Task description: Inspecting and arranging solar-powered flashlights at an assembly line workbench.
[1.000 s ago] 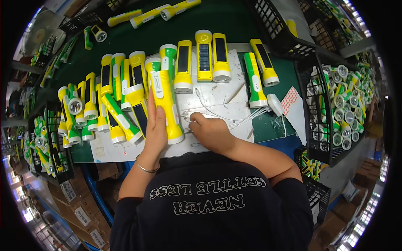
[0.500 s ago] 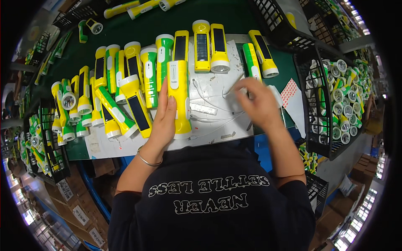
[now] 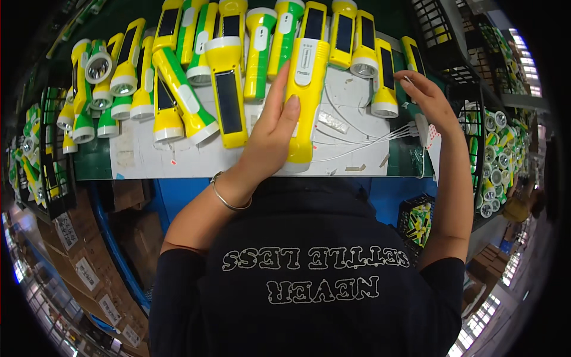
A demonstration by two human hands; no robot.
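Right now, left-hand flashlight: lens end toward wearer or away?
Toward. In the left hand, the flashlight has its white-rimmed end nearest the shirt; the handle points away.

Yellow flashlight (image 3: 307, 104) just past 12 o'clock looks like smooth, slightly glossy plastic, and the dark panel (image 3: 228, 102) at 11 seems glassy tbh. Shiny metal bracelet (image 3: 229, 199) and plain cardboard boxes (image 3: 95, 276) at 8, matt cloth shirt (image 3: 315, 333) at 6, black plastic crate (image 3: 441, 38) at 2.

A factory workshop, by its look
Matching yellow-and-green flashlights (image 3: 229, 98) crowd a green worktable (image 3: 93, 169); more fill black crates (image 3: 55, 152) at left and right; labelled cardboard boxes (image 3: 98, 253) stand at the near left.
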